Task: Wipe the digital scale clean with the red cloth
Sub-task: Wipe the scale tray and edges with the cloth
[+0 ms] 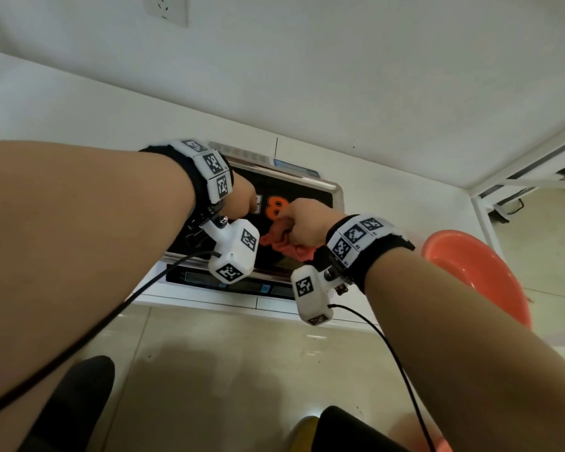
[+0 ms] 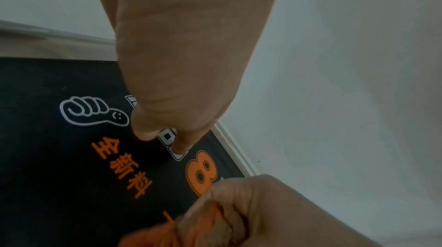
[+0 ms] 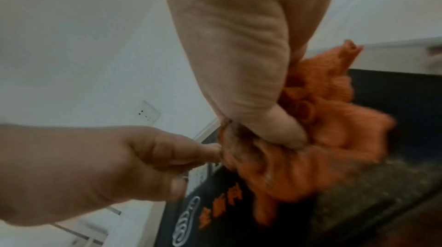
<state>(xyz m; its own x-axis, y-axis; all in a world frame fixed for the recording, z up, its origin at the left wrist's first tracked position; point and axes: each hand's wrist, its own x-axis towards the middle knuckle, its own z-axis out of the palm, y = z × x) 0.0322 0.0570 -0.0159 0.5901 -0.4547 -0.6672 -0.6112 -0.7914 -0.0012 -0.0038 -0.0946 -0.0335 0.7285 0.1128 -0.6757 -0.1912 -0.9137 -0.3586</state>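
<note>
The digital scale (image 1: pixel 307 190) sits on a white counter, its black platform (image 2: pixel 59 156) printed with an orange 8 and a thumbs-up drawing. My right hand (image 1: pixel 299 223) grips the bunched red cloth (image 1: pixel 284 246) against the platform's near right part; the cloth (image 3: pixel 334 134) is blurred and spills out past the fist. My left hand (image 2: pixel 165 141) rests thumb and fingertip on the platform by the printed code, holding nothing, just left of the cloth. In the right wrist view its index finger (image 3: pixel 210 151) reaches the cloth's edge.
The scale's display panel (image 1: pixel 242 285) faces me at the counter's front edge. A white wall with a socket (image 1: pixel 167 8) rises close behind. An orange-red plastic tub (image 1: pixel 477 272) stands to the right, below the counter's end. Camera cables hang from both wrists.
</note>
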